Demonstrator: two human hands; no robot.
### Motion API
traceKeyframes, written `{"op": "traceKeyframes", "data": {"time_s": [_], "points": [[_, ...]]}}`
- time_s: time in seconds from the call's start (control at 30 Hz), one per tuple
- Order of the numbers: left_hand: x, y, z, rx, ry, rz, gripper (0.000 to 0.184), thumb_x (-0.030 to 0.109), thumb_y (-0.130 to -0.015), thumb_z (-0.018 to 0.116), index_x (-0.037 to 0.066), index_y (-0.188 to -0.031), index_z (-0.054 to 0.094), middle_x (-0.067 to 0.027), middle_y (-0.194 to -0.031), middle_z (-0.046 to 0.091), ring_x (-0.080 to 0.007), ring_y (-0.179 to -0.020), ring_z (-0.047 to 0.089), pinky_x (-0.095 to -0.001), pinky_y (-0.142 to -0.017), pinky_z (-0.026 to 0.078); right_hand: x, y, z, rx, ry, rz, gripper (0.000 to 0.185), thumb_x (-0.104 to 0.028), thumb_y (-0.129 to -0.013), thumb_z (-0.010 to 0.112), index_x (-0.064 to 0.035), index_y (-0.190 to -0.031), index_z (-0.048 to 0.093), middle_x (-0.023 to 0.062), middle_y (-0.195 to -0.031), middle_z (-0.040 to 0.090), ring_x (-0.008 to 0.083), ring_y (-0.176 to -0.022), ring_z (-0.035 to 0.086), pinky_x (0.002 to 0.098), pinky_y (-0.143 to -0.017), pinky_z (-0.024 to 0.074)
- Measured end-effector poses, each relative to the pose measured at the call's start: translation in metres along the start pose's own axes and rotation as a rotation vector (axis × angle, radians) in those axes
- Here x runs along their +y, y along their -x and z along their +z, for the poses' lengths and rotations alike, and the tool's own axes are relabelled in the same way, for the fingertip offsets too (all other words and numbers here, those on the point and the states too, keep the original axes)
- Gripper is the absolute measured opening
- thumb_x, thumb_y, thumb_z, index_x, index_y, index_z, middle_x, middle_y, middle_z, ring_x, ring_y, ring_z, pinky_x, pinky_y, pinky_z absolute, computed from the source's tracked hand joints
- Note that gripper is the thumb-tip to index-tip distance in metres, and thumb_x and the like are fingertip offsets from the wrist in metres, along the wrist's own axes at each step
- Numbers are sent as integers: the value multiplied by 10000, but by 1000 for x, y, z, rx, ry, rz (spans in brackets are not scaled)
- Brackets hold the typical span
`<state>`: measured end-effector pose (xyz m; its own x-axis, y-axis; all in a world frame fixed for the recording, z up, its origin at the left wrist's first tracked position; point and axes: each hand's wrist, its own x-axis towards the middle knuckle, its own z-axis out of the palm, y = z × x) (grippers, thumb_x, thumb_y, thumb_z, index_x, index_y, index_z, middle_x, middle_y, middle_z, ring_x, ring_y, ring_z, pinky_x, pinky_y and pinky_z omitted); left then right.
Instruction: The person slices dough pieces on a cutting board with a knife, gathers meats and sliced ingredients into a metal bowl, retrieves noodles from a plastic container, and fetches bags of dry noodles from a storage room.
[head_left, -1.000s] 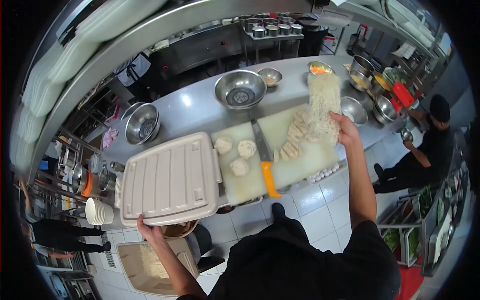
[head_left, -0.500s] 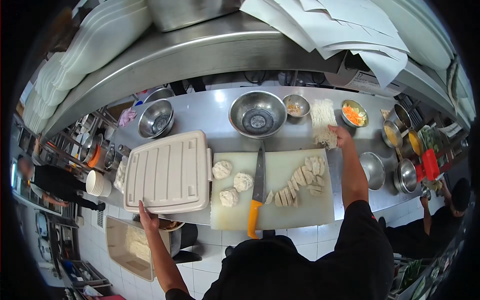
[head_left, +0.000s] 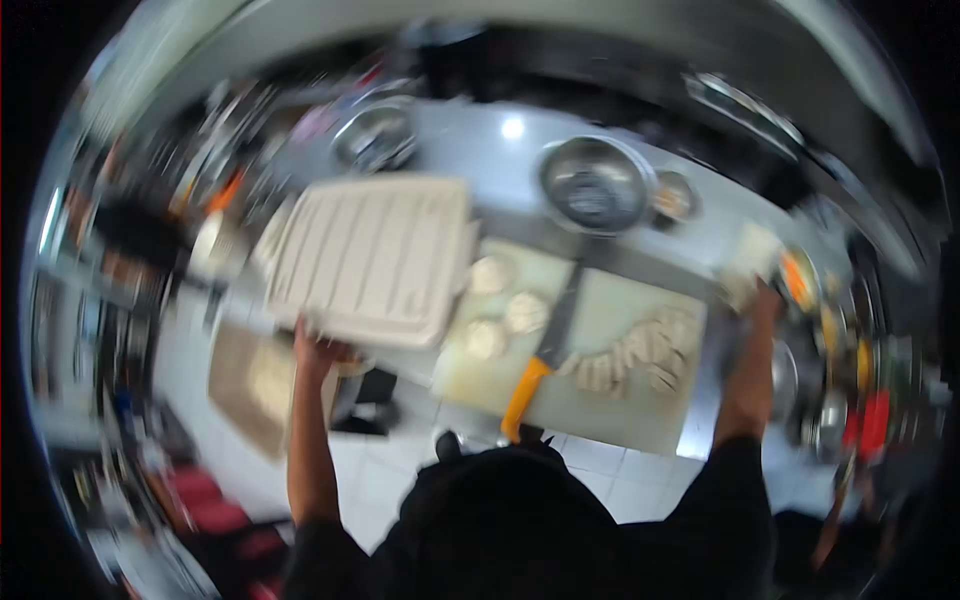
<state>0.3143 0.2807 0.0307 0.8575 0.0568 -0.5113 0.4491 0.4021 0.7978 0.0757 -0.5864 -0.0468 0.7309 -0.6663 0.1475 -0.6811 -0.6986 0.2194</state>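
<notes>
The picture is smeared by motion. My left hand (head_left: 318, 345) grips the near edge of a beige ribbed plastic lid (head_left: 375, 260); whether a box sits beneath it I cannot tell. At the right, my right hand (head_left: 765, 300) is closed at the near end of a pale slab of noodles (head_left: 754, 250), its fingers blurred. Between my arms lies a cutting board (head_left: 600, 420). It bears several pale dough balls (head_left: 525, 313), a row of cut dough slices (head_left: 650, 345) and a knife (head_left: 525, 398) with an orange handle hanging over the near edge.
Steel bowls (head_left: 592, 190) stand along the counter's back. A bowl of shredded vegetables (head_left: 798, 280) is right of the noodles. Below left is an open beige bin (head_left: 235, 390) with pale contents. A shelf (head_left: 400, 40) overhangs the far side. Another person (head_left: 830, 550) is at lower right.
The head view has swung and turned, so the counter appears tilted and blurred. My left hand still grips the lid, and my right hand stays at the noodles.
</notes>
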Motion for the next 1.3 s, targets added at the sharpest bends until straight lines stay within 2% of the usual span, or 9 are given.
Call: {"op": "traceKeyframes", "data": {"time_s": [0.13, 0.2, 0.3, 0.53, 0.63, 0.8, 1.03, 1.1, 1.3], "points": [[-44, -20, 12, 111, -101, 94, 845, 693, -831, 414, -7, -1304, 379, -182, -1123, 539, -294, -926, 586, -411, -769, 489, 72, -52, 53, 212, 517, -150, 231, -167, -918, 436, -181, -903, 666, 43, -688, 617, 199, -634, 620, 380, -499, 475], [-52, 2, 13, 171, -264, 62, 717, 650, -842, 460, -14, -1099, 545, -109, -880, 583, -220, -737, 601, -359, -636, 507, 63, -28, -13, 386, -33, 43, 237, -160, -866, 465, -119, -961, 678, 91, -807, 648, 214, -721, 631, 342, -597, 492], [-53, 20, -11, 216, -310, 197, 556, 521, -864, 550, -20, -983, 599, -81, -794, 583, -179, -675, 595, -300, -593, 505, -35, 28, -137, 392, -904, 303, 331, -149, -778, 507, -22, -1026, 686, 140, -894, 680, 225, -787, 641, 309, -678, 512], [-82, -114, -276, 1019, -413, 209, 441, 271, -700, 724, -53, -988, 641, -212, -952, 654, -321, -908, 633, -381, -791, 497, -345, 187, -316, 360, -1152, -30, 314, -167, -888, 548, 3, -1144, 611, 94, -938, 625, 168, -790, 560, 269, -735, 466], [-104, -174, -329, 932, -366, -155, 421, 174, -690, 748, -81, -988, 596, -186, -905, 629, -246, -799, 605, -366, -695, 494, -456, 221, -311, -45, -1207, -304, 290, -113, -879, 582, -8, -1148, 602, 67, -906, 608, 144, -844, 563, 266, -776, 462], [-86, -174, -304, 954, -445, -406, 789, 192, -669, 766, -63, -1288, 348, -243, -1288, 473, -355, -1184, 483, -378, -946, 444, -648, 315, -304, -566, -1154, -649, 277, -77, -847, 632, -3, -1113, 611, 67, -901, 631, 105, -796, 589, 246, -741, 488], [-99, -189, -317, 864, -387, -355, 574, 104, -630, 773, -53, -1125, 529, -238, -1049, 616, -352, -982, 607, -396, -844, 494, -829, 387, -229, -785, -928, -1014, 351, -126, -746, 685, 8, -1064, 620, 132, -869, 650, 180, -783, 626, 287, -718, 496], [-109, -202, -318, 843, -30, -215, 207, 75, -644, 734, -4, -789, 609, -187, -841, 644, -290, -829, 646, -375, -703, 519, -868, 395, -210, -851, -826, -1067, 416, -173, -708, 707, -2, -1077, 619, 157, -913, 648, 216, -837, 634, 311, -762, 492], [-84, -180, -326, 331, 400, 47, 195, -40, -702, 618, 23, -856, 516, -128, -821, 614, -229, -760, 645, -347, -664, 546, -942, 395, -178, -847, -793, -950, 648, -207, -673, 750, 55, -1214, 506, 191, -1055, 624, 280, -1004, 609, 376, -839, 476]]}}
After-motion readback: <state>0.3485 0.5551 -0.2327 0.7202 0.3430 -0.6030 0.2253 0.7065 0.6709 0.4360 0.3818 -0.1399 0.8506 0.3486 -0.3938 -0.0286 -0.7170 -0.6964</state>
